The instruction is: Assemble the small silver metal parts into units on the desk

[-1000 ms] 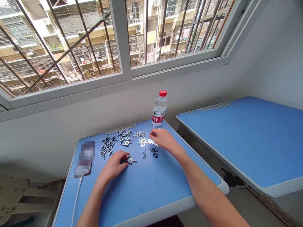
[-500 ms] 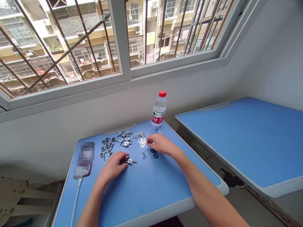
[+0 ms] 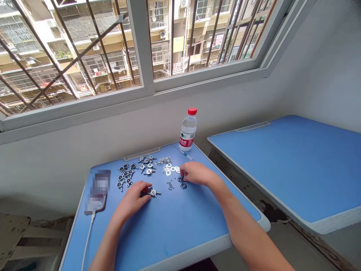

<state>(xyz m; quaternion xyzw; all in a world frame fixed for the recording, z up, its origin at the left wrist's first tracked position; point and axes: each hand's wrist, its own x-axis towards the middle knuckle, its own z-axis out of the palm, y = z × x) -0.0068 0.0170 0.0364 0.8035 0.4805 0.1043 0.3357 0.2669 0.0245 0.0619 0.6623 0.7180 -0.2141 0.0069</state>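
My left hand (image 3: 137, 195) rests on the blue table, thumb and fingers closed around one stem of a small silver metal fitting (image 3: 153, 192) that lies flat. Curled downward, the fingers of my right hand (image 3: 196, 173) are at the black rubber rings (image 3: 182, 184); what is between the fingertips is hidden. Beside them lie flat silver plates (image 3: 168, 170) and a scatter of tiny screws (image 3: 170, 185). Farther back are a pile of small metal parts (image 3: 164, 160), a group of silver fittings (image 3: 149, 171) and a group of fittings with dark centres (image 3: 129, 181).
A water bottle (image 3: 188, 131) with a red cap stands at the back corner, a blue screwdriver (image 3: 186, 154) in front of it. At left lies a phone (image 3: 98, 190) with a white cable (image 3: 88, 237). Another blue table (image 3: 296, 165) stands to the right, beyond a gap.
My right hand has moved from the flat plates slightly toward me, to the black rings. My left hand stays at the fitting. The whole view has shifted slightly.
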